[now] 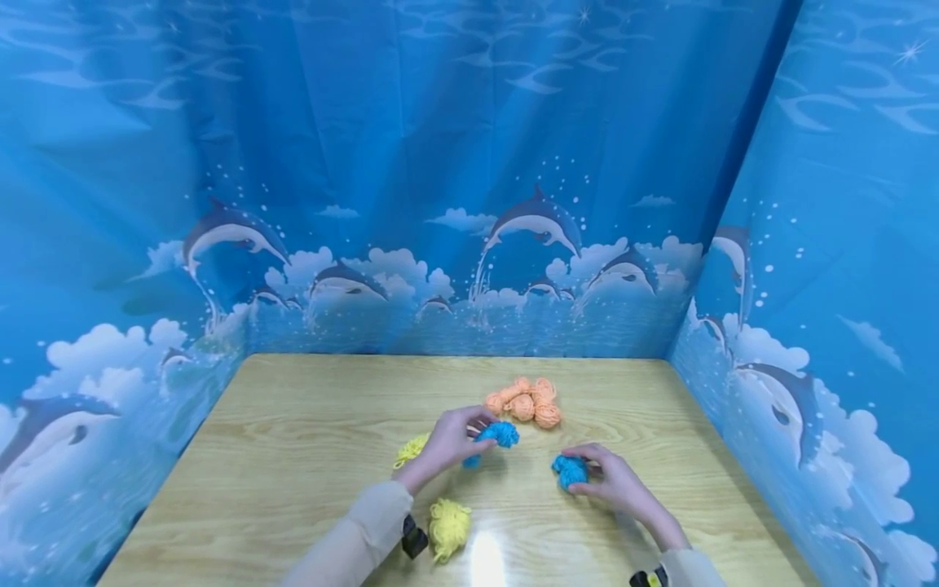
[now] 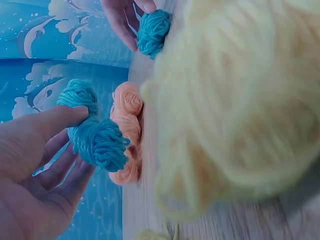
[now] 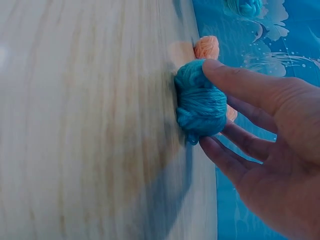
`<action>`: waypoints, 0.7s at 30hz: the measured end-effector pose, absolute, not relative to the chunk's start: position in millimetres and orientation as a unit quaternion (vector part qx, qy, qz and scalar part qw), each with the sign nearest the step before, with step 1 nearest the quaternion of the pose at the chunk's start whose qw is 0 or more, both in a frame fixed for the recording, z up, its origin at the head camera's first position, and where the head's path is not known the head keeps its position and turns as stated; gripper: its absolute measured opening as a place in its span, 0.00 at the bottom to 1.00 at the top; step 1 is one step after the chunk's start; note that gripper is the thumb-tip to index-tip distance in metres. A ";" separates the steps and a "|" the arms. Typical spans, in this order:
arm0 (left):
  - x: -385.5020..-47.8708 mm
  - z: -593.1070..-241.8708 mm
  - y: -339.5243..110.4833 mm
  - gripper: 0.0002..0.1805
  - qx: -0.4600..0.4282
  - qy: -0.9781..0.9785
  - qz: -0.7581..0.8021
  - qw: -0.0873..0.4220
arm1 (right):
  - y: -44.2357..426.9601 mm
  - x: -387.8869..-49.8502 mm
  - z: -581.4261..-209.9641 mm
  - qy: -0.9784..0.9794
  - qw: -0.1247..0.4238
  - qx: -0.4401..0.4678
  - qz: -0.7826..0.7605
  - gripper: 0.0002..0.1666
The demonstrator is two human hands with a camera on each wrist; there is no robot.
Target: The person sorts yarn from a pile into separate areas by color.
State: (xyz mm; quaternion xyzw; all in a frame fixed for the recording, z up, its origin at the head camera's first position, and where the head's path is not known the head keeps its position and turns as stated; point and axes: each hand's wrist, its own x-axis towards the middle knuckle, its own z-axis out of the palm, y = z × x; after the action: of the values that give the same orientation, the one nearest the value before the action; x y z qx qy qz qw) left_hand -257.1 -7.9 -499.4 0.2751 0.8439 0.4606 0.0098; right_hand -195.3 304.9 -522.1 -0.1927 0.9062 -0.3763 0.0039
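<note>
My left hand pinches blue yarn between thumb and fingers, above the table. In the left wrist view this blue yarn shows as two lumps; I cannot tell whether they are joined. To the right, my right hand grips another blue yarn ball, thumb on one side and fingertips on the other. That ball is at the table surface. Several peach yarn balls lie clustered beyond the hands.
One yellow yarn bundle lies beside the left forearm, looming large and blurred in the left wrist view. Another yellow bundle is partly hidden behind the left hand. Blue dolphin-printed curtains border the wooden table at the back and sides.
</note>
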 end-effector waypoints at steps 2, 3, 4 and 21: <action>-257.1 -499.2 -3.9 0.15 0.271 0.843 0.464 0.011 | 304.8 -195.2 -523.9 0.907 0.004 -0.187 -0.377 0.32; -256.8 -499.0 -2.0 0.16 0.270 0.842 0.467 0.011 | 304.8 -195.1 -524.8 0.908 0.004 -0.183 -0.378 0.32; -256.4 -499.0 -0.1 0.16 0.268 0.842 0.468 0.012 | 304.6 -194.8 -525.2 0.908 0.004 -0.179 -0.378 0.31; -254.8 -504.8 37.4 0.13 0.191 0.878 0.436 0.042 | 301.2 -191.8 -528.1 0.904 -0.008 -0.168 -0.394 0.29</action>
State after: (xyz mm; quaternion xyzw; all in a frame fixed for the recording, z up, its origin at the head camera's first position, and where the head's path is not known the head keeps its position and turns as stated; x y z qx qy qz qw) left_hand -254.8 37.4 -504.8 0.1906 0.8783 0.4365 0.0425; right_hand -191.8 301.2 -528.1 -0.1676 0.9037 -0.3940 -0.0077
